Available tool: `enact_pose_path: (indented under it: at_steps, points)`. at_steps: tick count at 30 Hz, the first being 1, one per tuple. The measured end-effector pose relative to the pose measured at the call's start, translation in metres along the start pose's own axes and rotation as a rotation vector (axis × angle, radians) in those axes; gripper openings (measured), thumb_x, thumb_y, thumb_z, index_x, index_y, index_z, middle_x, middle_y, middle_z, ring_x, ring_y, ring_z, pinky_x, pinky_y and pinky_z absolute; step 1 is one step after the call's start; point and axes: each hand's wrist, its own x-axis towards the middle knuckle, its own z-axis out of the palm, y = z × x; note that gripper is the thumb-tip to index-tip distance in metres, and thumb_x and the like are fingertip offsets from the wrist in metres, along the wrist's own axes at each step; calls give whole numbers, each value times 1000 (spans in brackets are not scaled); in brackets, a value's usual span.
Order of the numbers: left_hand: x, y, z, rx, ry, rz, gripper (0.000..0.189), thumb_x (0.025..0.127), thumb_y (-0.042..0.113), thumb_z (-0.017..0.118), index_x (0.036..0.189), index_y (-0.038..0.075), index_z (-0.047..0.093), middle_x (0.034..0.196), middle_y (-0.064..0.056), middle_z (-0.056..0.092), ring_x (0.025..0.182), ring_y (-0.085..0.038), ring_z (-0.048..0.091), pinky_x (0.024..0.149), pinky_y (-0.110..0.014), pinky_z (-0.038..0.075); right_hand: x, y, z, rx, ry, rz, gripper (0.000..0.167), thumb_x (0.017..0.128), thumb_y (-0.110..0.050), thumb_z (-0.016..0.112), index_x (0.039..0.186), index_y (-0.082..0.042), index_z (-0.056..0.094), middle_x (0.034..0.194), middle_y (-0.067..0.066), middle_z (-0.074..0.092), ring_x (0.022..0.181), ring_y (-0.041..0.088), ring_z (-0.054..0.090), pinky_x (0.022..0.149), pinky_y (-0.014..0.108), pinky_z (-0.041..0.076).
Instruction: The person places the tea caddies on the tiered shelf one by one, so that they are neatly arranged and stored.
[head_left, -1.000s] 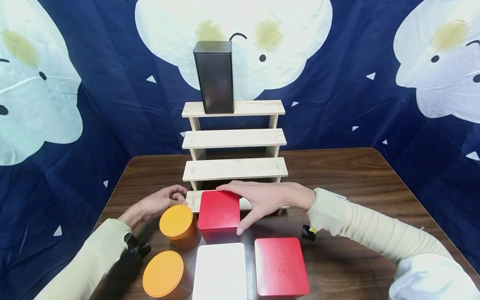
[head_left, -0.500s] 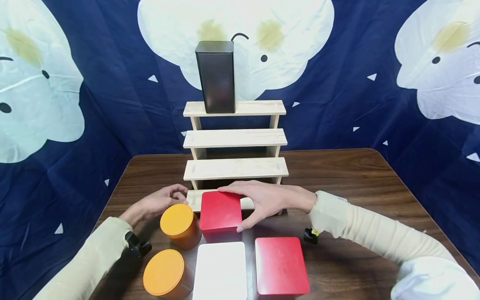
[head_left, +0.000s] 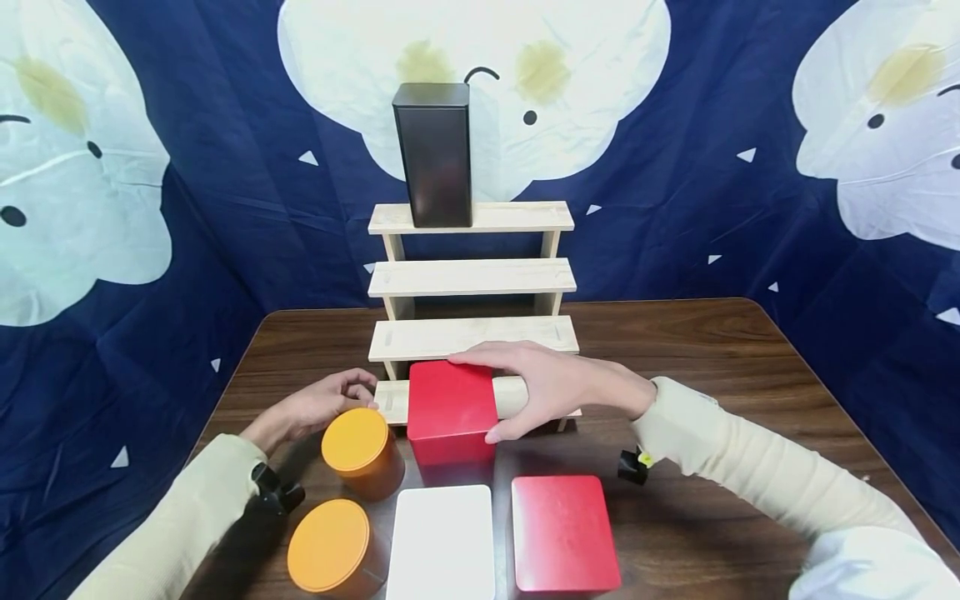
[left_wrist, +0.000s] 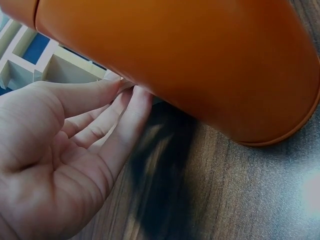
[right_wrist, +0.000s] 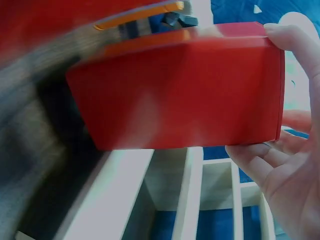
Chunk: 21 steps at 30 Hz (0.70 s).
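Observation:
In the head view my right hand [head_left: 551, 383] grips a red square tin [head_left: 453, 400] from its right side, with fingers on the far top edge and thumb near the front corner. The tin is lifted in front of the lowest step of a wooden stepped shelf [head_left: 472, 337]; the right wrist view shows its red side wall [right_wrist: 185, 95] above the shelf's slats. My left hand [head_left: 318, 404] is at the left end of the lowest step and pinches it with curled fingers and thumb. An orange canister [left_wrist: 190, 60] partly hides those fingertips in the left wrist view.
A tall black tin [head_left: 433, 162] stands on the top step. Nearer me on the brown wooden table [head_left: 660, 350] are a second orange canister [head_left: 330, 546], a white-lidded box [head_left: 441, 542] and another red tin [head_left: 564, 533]. A blue curtain [head_left: 225, 125] with clouds surrounds the table.
My right hand has raised the red tin and carried it slightly forward and right, toward the lowest step. My left hand stays where it was.

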Motion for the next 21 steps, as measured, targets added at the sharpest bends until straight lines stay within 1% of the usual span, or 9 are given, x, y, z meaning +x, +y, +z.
enact_pose_path:
  at_steps: [4,8,14,17,21]
  points:
    - [0,1,1,5,1,1,50,92,5,57,131,-9,31,90,-7,63,79,-18,62,71,-28,56,-3,-1,-10,27,36,-36,84,73,-41,79,145,-23,39,138,-11,48,123,5,46,99,31,46]
    - [-1,1,1,11,-2,3,50,92,5,57,131,-9,31,90,-7,63,79,-18,61,71,-27,56,-7,-4,-18,67,74,-54,81,73,-35,80,144,-21,42,138,-8,49,122,6,48,96,29,48]
    - [-2,3,1,17,-4,2,51,92,7,58,132,-9,31,92,-7,63,80,-18,61,71,-28,56,-11,-7,-29,130,117,-103,80,73,-27,81,142,-18,44,135,-4,51,119,11,51,94,32,50]
    - [-2,3,0,23,-6,2,51,92,7,58,132,-9,30,92,-7,63,81,-18,61,71,-28,55,-13,-8,-34,128,140,-127,78,73,-24,81,142,-16,44,136,-2,50,120,11,51,93,33,51]
    - [-2,3,-1,30,-8,-1,52,92,8,58,133,-9,30,92,-7,63,81,-18,61,71,-28,55,-15,-10,-43,103,174,-139,79,72,-23,81,142,-15,45,137,-1,50,121,12,51,90,31,53]
